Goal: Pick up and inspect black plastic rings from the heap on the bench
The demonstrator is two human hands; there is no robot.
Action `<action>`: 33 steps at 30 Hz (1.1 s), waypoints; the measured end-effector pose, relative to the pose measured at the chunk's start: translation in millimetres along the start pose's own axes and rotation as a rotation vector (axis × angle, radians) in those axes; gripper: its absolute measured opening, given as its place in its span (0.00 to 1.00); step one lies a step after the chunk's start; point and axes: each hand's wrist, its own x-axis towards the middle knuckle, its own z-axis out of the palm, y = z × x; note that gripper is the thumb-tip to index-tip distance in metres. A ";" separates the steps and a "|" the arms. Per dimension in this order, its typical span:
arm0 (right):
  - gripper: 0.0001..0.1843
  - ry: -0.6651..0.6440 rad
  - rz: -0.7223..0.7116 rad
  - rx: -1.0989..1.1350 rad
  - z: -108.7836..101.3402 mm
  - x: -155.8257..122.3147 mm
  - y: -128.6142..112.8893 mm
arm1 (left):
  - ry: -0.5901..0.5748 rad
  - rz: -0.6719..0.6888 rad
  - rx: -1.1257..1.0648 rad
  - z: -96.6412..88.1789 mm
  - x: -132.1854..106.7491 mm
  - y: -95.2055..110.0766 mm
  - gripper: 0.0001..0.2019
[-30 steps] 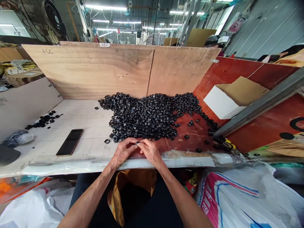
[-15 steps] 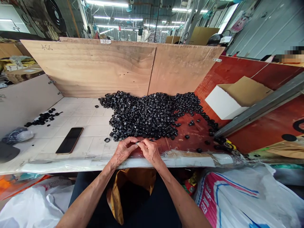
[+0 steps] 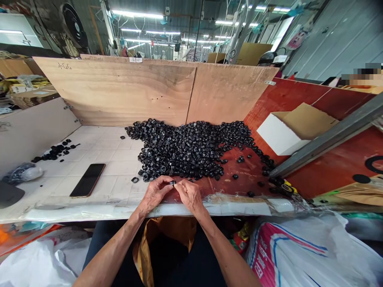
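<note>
My left hand (image 3: 154,194) and my right hand (image 3: 189,195) meet at the near edge of the table. Both pinch one small black ring (image 3: 172,183) between their fingertips. Just beyond them lies a big heap of black rings (image 3: 191,147), spread across the middle of the table up to the plywood back wall. A single loose ring (image 3: 135,179) lies left of my left hand.
A black phone (image 3: 87,180) lies flat on the white tiles at left. A small group of black parts (image 3: 55,152) sits further left, with a plastic bag (image 3: 20,173) near it. A white and brown cardboard box (image 3: 291,127) leans at right. Woven sacks (image 3: 311,255) stand below the table edge.
The hands keep working the same small ring at the table edge. The view has dipped a little; nothing else has moved.
</note>
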 end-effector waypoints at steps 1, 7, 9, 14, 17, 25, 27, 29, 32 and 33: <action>0.18 -0.006 0.007 0.016 -0.5 0.1 -1.1 | 0.004 -0.007 -0.006 0.1 0.0 -0.3 0.10; 0.10 -0.003 -0.021 0.082 -5.5 1.6 -6.0 | 0.010 0.000 -0.028 -0.5 1.2 -2.4 0.10; 0.11 -0.018 -0.038 0.127 -4.6 0.7 -6.5 | -0.008 0.014 -0.032 -0.7 0.6 -0.6 0.11; 0.13 0.014 0.142 0.139 4.3 -16.1 -13.1 | -0.044 -0.016 -0.037 4.6 -11.8 7.3 0.13; 0.10 0.068 0.133 0.107 4.4 -33.1 -22.9 | 0.002 -0.061 -0.098 10.0 -26.6 10.5 0.15; 0.05 -0.019 0.175 0.239 1.2 -53.7 -43.1 | 0.030 -0.088 0.003 6.3 -64.7 15.3 0.12; 0.05 -0.027 0.200 0.268 4.1 -55.2 -47.6 | 0.005 -0.107 0.009 4.6 -71.3 16.1 0.12; 0.05 -0.051 0.293 0.317 6.8 -57.4 -52.4 | -0.005 -0.081 0.055 4.4 -77.3 15.8 0.11; 0.14 -0.096 0.494 0.417 7.1 -62.7 -58.5 | 0.019 0.002 0.149 6.9 -84.2 13.7 0.09; 0.13 -0.084 0.495 0.405 5.8 -64.8 -59.9 | 0.025 -0.006 0.130 8.1 -85.6 13.1 0.10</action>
